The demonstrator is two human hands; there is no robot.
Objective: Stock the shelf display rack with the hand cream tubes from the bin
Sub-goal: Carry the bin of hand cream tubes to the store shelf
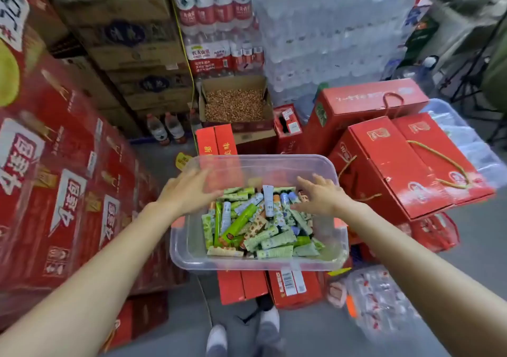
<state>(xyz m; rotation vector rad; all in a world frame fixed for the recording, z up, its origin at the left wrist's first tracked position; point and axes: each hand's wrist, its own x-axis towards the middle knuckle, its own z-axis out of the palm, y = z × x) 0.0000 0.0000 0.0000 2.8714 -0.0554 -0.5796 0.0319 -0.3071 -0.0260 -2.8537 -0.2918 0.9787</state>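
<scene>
Stacked red cardboard cartons (63, 181) flank the left. The left hand (189, 189) hovers over the clear plastic bin (258, 260), its grip spread wide and empty; the pastel hand cream tubes (260, 222) lie heaped inside. Best to gather several aligned tubes together. The right hand (321, 195), fingers splayed, holds nothing.

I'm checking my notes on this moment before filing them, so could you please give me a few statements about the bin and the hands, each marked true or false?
1. The clear plastic bin holds many hand cream tubes. True.
2. The left hand grips a tube. False: its fingers are spread open, holding nothing.
3. The right hand is above the bin, open. True.
4. The bin sits on the bare floor. False: it rests on red boxes.
5. The bin's lid is on. False: it is open.
</scene>
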